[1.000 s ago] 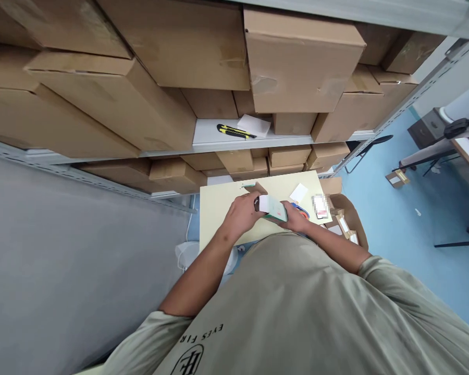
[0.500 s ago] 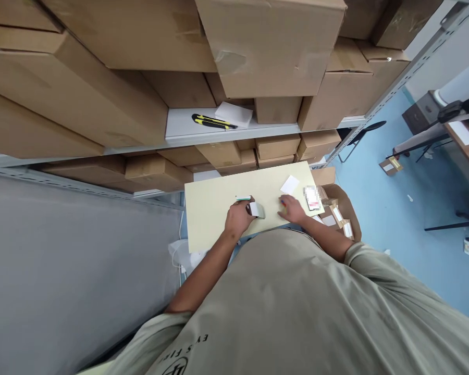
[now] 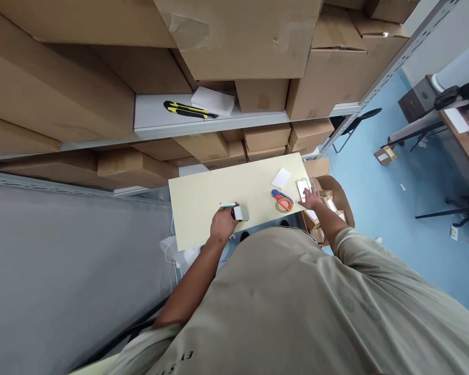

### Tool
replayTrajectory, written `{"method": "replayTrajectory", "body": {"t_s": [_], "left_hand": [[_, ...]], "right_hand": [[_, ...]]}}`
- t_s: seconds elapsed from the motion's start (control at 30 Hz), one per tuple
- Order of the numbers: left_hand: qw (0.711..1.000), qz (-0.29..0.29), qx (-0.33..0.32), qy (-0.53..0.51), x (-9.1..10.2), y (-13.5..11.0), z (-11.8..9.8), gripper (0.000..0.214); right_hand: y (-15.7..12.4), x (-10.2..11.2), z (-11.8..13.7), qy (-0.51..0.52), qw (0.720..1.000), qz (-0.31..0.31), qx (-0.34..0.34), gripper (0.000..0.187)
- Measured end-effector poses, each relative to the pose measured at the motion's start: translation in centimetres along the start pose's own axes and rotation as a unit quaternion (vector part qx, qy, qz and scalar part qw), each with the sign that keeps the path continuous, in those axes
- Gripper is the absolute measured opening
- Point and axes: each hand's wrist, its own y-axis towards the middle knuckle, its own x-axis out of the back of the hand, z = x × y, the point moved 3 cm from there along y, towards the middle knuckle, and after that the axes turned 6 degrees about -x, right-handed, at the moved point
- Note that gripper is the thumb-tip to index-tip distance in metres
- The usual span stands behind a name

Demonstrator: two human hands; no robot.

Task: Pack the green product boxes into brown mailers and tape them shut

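Observation:
My left hand [image 3: 223, 225] is closed around a small box [image 3: 241, 213] with a pale end, held at the front edge of a cream table [image 3: 195, 208]. A thin white and teal edge [image 3: 227, 204] shows just beyond those fingers; what it belongs to is unclear. At the table's right end, my right hand [image 3: 312, 200] has its fingers apart and touches the screen of a phone [image 3: 303, 188] lying flat. Left of it lies a roll of tape [image 3: 284, 206], with a blue and orange-red tool [image 3: 276, 194] against it. Behind these is a white card [image 3: 281, 178].
Shelves packed with cardboard boxes [image 3: 258, 47] rise beyond the table. A yellow and black utility knife [image 3: 189, 110] and a white box [image 3: 213, 101] lie on one shelf. An open carton [image 3: 342, 195] of small boxes stands right of the table. A grey wall [image 3: 62, 260] is at left.
My right hand has left the tape and tool and moved right onto the phone, uncovering them. My left hand keeps the small box. The view has shifted slightly.

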Motion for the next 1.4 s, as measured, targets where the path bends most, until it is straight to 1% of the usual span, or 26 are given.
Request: {"method": "replayTrajectory", "body": {"t_s": [0.07, 0.2, 0.27, 0.43, 0.57, 0.63, 0.7, 0.8, 0.9, 0.97, 1.07, 1.13, 1.23, 1.3, 1.4], "left_hand": [[1.000, 0.006, 0.003, 0.012, -0.3, 0.2, 0.1, 0.055], [0.997, 0.040, 0.018, 0.067, -1.3, 0.3, 0.6, 0.032], [0.995, 0.045, 0.021, 0.083, -1.7, 0.2, 0.9, 0.027], [0.994, 0.043, 0.023, 0.094, -2.0, -0.1, 1.1, 0.032], [0.995, 0.047, 0.030, 0.085, -2.0, 0.1, 0.9, 0.033], [0.996, 0.043, 0.026, 0.077, -1.8, 0.3, 0.7, 0.037], [0.997, 0.038, 0.017, 0.068, -1.5, 0.6, 0.4, 0.046], [0.998, 0.034, 0.008, 0.052, -0.9, 1.3, 0.1, 0.061], [0.999, 0.039, -0.001, 0.031, -0.1, 2.2, -0.3, 0.064], [0.999, 0.041, -0.008, 0.015, 0.7, 2.6, -0.4, 0.061], [1.000, 0.024, -0.002, -0.012, 2.7, 2.7, -0.5, 0.054], [0.999, -0.008, -0.008, -0.037, 4.6, 2.2, -0.8, 0.051], [0.994, -0.070, -0.043, -0.078, 7.7, 1.0, -1.7, 0.050], [0.988, -0.094, -0.064, -0.103, 9.5, 0.2, -2.3, 0.049], [0.979, -0.114, -0.086, -0.147, 11.4, -0.8, -2.9, 0.047]], "right_hand": [[0.4, -0.1, 0.0, -0.005, 1.000, 0.013, 0.002, 0.077], [1.2, -0.3, 0.0, -0.017, 1.000, 0.026, 0.000, 0.073], [1.5, -0.5, 0.1, -0.016, 0.999, 0.030, 0.006, 0.072], [2.1, -0.4, 0.5, -0.010, 1.000, 0.029, -0.001, 0.074], [2.0, -0.1, 0.6, -0.005, 1.000, 0.029, -0.006, 0.075], [1.6, 0.1, 0.8, 0.000, 1.000, 0.013, -0.005, 0.073], [1.0, 0.5, 1.4, 0.012, 1.000, -0.017, 0.001, 0.069], [-0.3, 0.8, 3.8, 0.047, 0.996, -0.063, 0.048, 0.062], [-2.0, 1.0, 8.0, 0.105, 0.980, -0.087, 0.147, 0.062], [-3.1, 0.9, 11.3, 0.151, 0.964, -0.073, 0.208, 0.072], [-4.8, 1.2, 16.1, 0.208, 0.940, -0.021, 0.269, 0.098], [-5.7, 1.7, 18.8, 0.234, 0.924, 0.000, 0.301, 0.112], [-6.5, 3.1, 21.8, 0.261, 0.906, -0.003, 0.334, 0.124], [-6.6, 4.1, 22.9, 0.273, 0.900, -0.023, 0.338, 0.121], [-6.6, 5.0, 23.4, 0.275, 0.902, -0.050, 0.329, 0.099]]}}
